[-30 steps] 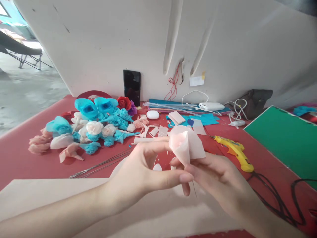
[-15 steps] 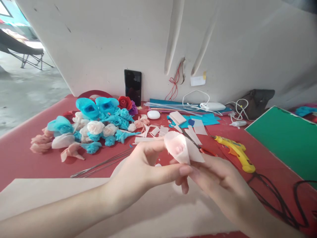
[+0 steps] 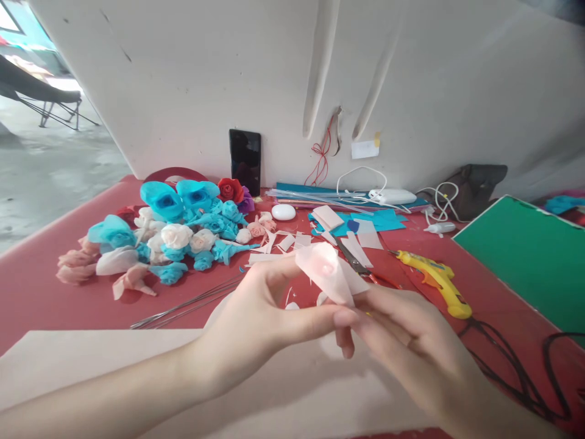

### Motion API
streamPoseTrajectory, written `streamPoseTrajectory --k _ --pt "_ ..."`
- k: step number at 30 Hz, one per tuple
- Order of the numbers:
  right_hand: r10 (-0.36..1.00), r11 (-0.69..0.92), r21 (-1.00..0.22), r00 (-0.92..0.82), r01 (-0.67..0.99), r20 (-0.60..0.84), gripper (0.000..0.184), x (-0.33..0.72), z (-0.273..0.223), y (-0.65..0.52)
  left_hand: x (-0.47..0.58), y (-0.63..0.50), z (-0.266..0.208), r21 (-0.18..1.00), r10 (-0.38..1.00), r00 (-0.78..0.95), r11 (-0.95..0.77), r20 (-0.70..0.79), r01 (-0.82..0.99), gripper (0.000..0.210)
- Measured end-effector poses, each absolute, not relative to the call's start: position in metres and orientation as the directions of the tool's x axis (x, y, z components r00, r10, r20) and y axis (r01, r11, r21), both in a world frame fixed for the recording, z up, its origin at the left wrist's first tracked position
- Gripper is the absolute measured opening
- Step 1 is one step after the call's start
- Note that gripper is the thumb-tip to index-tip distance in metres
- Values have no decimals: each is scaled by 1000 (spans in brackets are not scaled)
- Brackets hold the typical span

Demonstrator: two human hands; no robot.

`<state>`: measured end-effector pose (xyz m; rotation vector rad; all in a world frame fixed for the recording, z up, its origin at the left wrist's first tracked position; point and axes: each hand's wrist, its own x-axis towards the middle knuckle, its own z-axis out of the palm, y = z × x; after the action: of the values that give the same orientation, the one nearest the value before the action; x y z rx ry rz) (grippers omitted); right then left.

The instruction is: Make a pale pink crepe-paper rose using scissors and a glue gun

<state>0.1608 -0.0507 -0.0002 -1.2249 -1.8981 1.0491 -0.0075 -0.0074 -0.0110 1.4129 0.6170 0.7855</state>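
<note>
Both hands (image 3: pixel 260 317) (image 3: pixel 414 335) pinch a pale flower (image 3: pixel 324 271), apparently paper

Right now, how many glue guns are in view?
1: the yellow glue gun lies on the red table, beyond the right hand, left of the green board. Another could be hidden.

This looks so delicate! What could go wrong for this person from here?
The pink paper, pinched by the left hand and right hand, could crease or tear if squeezed too hard.
The yellow glue gun lies near the right hand; if hot, which I can't tell, its tip might burn.
Its black cord trails beside the right forearm, which could snag it.
</note>
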Motion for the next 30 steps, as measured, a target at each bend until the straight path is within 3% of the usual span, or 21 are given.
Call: streamPoseTrajectory --k 7,11,15,20,25,30 --pt "906 315 -785 -414 534 83 24 163 14 -47 -12 -8 -4 987 790 592 -139 162 -86 12" --pt "909 287 -738 -418 610 8 30 168 17 -48 -12 -6 0 969 777 593 -247 209 -18 8" --pt "914 317 -669 -406 672 24 30 176 11 -49 -10 -3 7 974 767 622 -224 161 23 3" --pt "907 255 -726 -418 639 -49 33 178 4 -45 -8 -2 12 995 748 664 -66 -1 76 5" --pt "881 163 -799 -449 579 -145 34 178 8 -42 -9 -1 13 991 739 674 -82 -10 104 7" --pt "890 232 -768 -450 597 -81 31 179 13 -39 -10 0 12 986 771 636 -120 18 118 7"
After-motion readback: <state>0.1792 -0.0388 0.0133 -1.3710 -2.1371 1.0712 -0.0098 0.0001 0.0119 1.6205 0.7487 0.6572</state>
